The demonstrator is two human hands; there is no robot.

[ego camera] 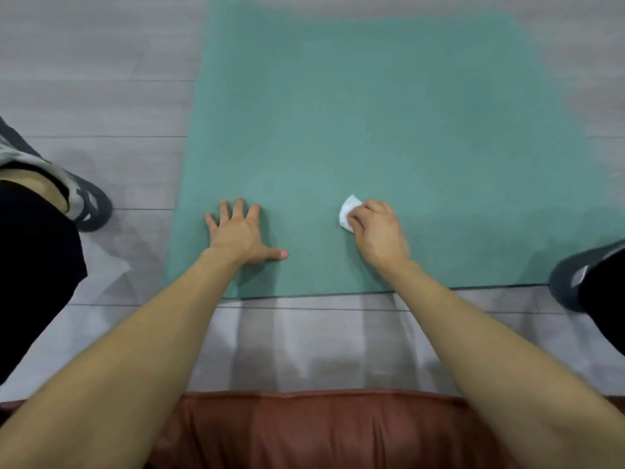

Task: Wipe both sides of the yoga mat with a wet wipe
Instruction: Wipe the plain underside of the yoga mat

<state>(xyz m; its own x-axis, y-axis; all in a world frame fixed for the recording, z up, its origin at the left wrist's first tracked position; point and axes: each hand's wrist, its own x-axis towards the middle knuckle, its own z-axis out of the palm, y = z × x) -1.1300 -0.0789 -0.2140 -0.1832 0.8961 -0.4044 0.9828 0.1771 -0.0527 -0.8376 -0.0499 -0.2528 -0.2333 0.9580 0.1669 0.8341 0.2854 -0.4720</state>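
A green yoga mat lies flat on the grey wooden floor and runs away from me. My left hand rests flat on the mat near its near left corner, fingers spread. To the right, my right hand holds a folded white wet wipe with curled fingers and presses it onto the mat. Part of the wipe sticks out past the fingertips.
The mat's near edge lies just in front of me. My left foot in a dark shoe stands on the floor left of the mat, my right shoe at its near right corner. Reddish-brown clothing fills the bottom.
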